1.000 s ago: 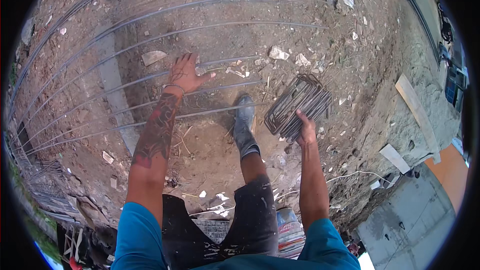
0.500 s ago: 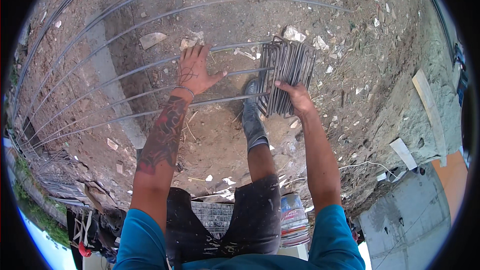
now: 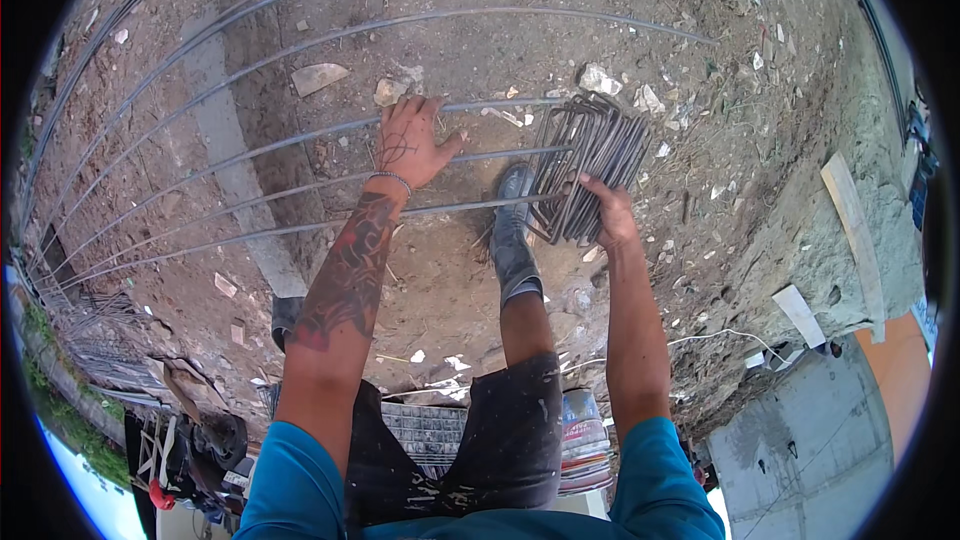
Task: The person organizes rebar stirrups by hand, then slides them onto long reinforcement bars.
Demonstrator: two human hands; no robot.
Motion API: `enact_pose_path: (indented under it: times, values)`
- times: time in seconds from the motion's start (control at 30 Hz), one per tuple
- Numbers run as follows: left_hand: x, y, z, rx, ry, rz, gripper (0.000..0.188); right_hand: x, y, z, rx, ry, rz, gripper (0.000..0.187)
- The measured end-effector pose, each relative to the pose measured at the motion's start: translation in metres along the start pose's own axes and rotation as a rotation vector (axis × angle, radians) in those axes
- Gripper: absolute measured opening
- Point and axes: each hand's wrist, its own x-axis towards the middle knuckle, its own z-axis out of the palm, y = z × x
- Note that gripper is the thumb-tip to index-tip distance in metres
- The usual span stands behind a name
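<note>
A bundle of bent rectangular steel stirrups sits at the right ends of several long rebars. My right hand grips the bundle's right side, thumb on top and the other fingers mostly hidden beneath. Farther left, my left hand rests over the farthest of the three rebars that reach the stirrups. Its fingers extend across that bar and its thumb stands apart, close to the middle bar. How firmly the fingertips touch the bar is hard to see. The nearest bar passes below the left wrist.
My boot stands on the dirt just left of the stirrups. More long rebars curve across the far ground. Stones and rubble lie around. Planks are at the right, and a paint bucket stands near my knee.
The stirrup bundle has tilted and shifted slightly right, with my right hand still on it. My left hand has moved a little to the right along the bars. The whole view has shifted slightly.
</note>
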Motion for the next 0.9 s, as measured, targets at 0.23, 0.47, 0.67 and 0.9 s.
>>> enact_pose_path:
  times: [0.23, 0.47, 0.67, 0.9]
  values:
    - [0.0, -0.001, 0.002, -0.038, 0.073, 0.03, 0.048, 0.007, -0.01, 0.005, 0.042, -0.009, 0.002, 0.022]
    - [0.001, -0.003, 0.002, -0.079, 0.003, 0.018, 0.045, 0.012, -0.017, 0.023, -0.005, -0.042, 0.003, 0.023]
    - [-0.001, 0.0, 0.0, -0.062, 0.045, 0.028, 0.046, 0.011, -0.021, 0.03, -0.203, -0.111, -0.002, 0.023]
    - [-0.028, 0.087, 0.016, -0.314, 0.296, -0.123, 0.057, 0.032, 0.003, 0.04, -0.342, -0.179, -0.001, 0.036]
